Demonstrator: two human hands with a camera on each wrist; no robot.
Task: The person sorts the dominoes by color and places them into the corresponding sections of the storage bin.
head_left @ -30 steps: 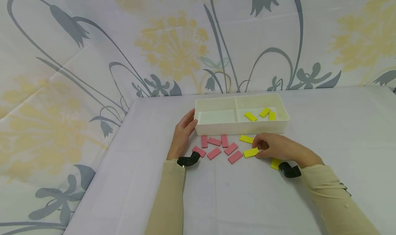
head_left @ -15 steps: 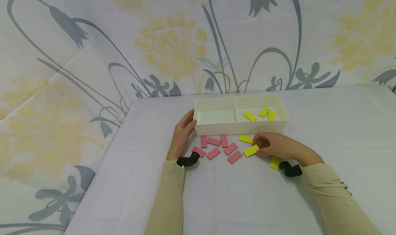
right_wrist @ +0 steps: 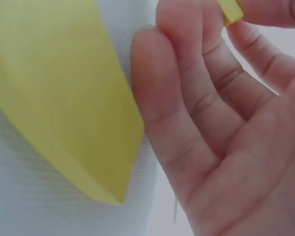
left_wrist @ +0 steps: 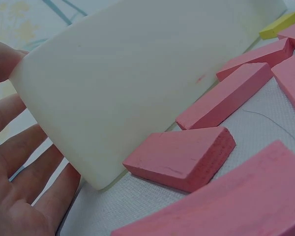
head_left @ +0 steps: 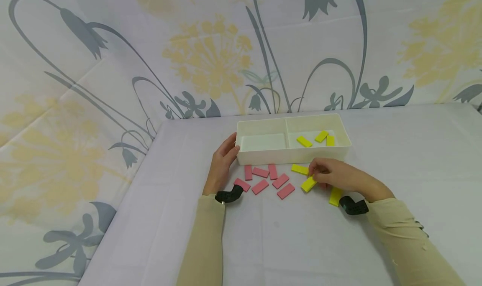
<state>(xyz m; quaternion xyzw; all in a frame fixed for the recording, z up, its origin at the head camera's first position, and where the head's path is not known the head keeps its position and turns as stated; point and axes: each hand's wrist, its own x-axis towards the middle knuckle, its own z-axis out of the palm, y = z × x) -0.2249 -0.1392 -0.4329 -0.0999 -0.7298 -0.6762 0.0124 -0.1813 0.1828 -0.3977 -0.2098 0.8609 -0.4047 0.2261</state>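
Note:
The left hand [head_left: 222, 162] lies against the left end of a white two-compartment box [head_left: 263, 157]. In the left wrist view its thumb [left_wrist: 5, 61] touches the box's upper corner, with the other fingers spread along the end wall. A yellow block [head_left: 308, 185] is pinched between the thumb and fingertips of the right hand [head_left: 335, 175], in front of the box. The right wrist view shows only a small end of it at the top; closer to that camera lies another yellow block [right_wrist: 73, 98]. One more yellow block [head_left: 299, 169] lies just beyond the fingertips.
Several pink blocks [head_left: 260, 187] are scattered before the box's left half. Yellow blocks [head_left: 304, 141] lie in the right compartment, while the left one shows bare floor [head_left: 263, 142]. Behind the table stands a flower-patterned cloth [head_left: 211, 56].
The pinched yellow block has turned, its near end swinging toward the person, and shifted slightly right. The right hand has risen a little toward the box. The left hand stays put.

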